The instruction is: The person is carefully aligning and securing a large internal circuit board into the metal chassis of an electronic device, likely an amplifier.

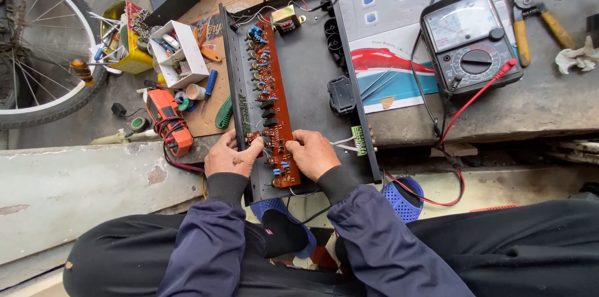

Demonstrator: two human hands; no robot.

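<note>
Head view gives me both hands on the near end of a long brown circuit board (269,97), which lies lengthwise inside an open black metal chassis (312,78). My left hand (229,156) has its fingers curled, pinching the board's left edge; my right hand (314,152) curls its fingers onto the right edge (fingertips hidden among components). An analog multimeter (469,41) sits to the right, an orange tool (170,121) to the left.

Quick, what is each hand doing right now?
Left hand: fingers curled on the near end of the brown circuit board.
Right hand: fingers curled on the same board's other edge.
</note>
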